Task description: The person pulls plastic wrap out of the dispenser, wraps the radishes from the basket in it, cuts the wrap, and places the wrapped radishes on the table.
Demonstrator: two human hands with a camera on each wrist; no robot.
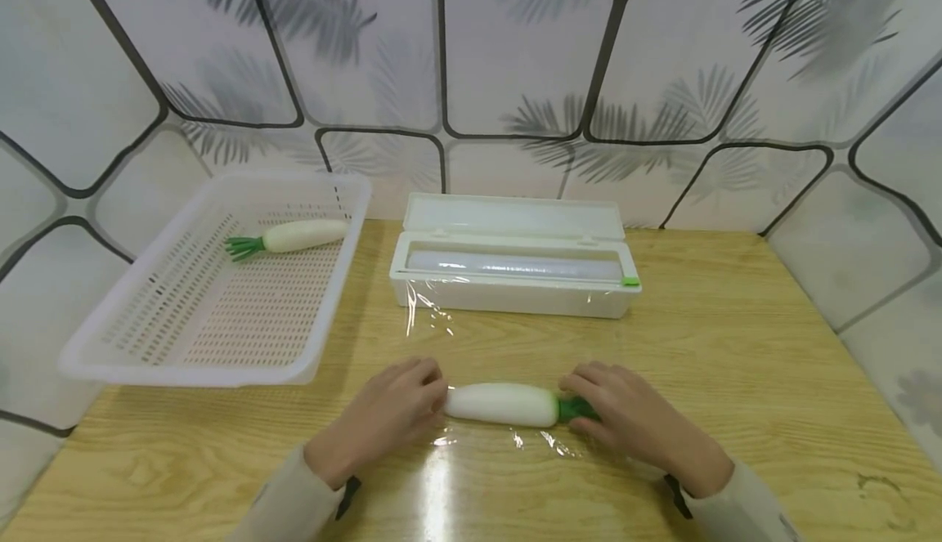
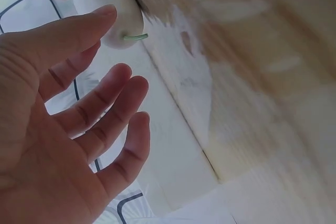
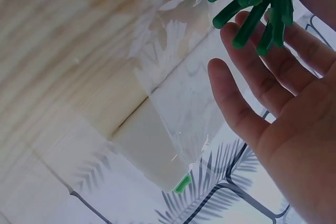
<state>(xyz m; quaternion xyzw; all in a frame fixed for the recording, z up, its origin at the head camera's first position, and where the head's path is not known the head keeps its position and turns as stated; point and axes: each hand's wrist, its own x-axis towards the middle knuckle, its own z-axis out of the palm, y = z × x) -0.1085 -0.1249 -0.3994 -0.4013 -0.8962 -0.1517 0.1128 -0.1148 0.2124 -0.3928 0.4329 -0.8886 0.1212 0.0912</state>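
Note:
A white radish [image 1: 504,405] with green stalks lies crosswise near the front of the table. My left hand [image 1: 405,399] holds its tip end between thumb and index finger, the other fingers loosely bent. At the leafy end, my right hand [image 1: 625,411] grips the green stalks [image 3: 262,9] near their base, its remaining fingers spread below. Clear cling film [image 1: 430,313] runs from the white dispenser box [image 1: 515,301] toward me, and its glints show around the radish. Inside the box, whose lid stands raised, is a film roll [image 1: 515,265].
A white plastic basket [image 1: 316,346] stands at the left, with a second white radish [image 1: 302,235] in it. On the dispenser's right front edge sits a small green slider [image 1: 630,281]. Patterned cloth [image 1: 530,51] rises behind the wooden table [image 1: 758,346] and along both sides.

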